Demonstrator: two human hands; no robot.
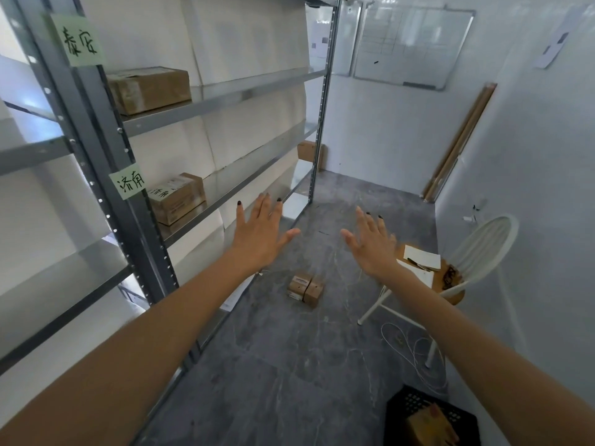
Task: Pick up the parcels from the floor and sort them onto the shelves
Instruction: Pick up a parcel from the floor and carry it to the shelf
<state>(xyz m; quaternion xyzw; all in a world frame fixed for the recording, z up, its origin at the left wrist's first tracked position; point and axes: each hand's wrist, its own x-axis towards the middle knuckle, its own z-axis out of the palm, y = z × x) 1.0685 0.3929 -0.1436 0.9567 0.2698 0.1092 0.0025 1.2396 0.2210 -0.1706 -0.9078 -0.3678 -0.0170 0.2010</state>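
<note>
Left hand [262, 233] & right hand [373, 244] both out in front, arms stretched, backs up. Fingers straight & spread wide, nothing held. Dark polish on nails. Clear gap btwn the thumbs.

Floor parcels [306, 288]: 2 small cardboard boxes, side by side & touching, on grey floor [289, 365]. In view they sit below the gap btwn the hands, well apart from either hand.

Shelf unit [225, 94], grey metal, runs along left of left hand. Mid-shelf box [177, 197] w/ handwritten marks on top sits left of left hand, approx level w/ it in view, near front post. Green label [128, 185] on post just left of that box; its characters look like the box's marks. Top box [149, 90], bigger, taped, one shelf up, above-left of left hand. 2nd green label [79, 40] on post above it. Far box [309, 151] beyond left fingertips, partly hidden behind the end post.

Right of right hand: white folding chair [483, 249], round wood seat just beyond right wrist, papers [421, 257] & a pen on it. White cable [415, 352] looped on floor by chair legs, left of right forearm in view. Black crate [428, 413] at bottom edge, beside right forearm, brown box inside, blurry. Whiteboard [412, 46] on far wall, above & beyond right hand.
</note>
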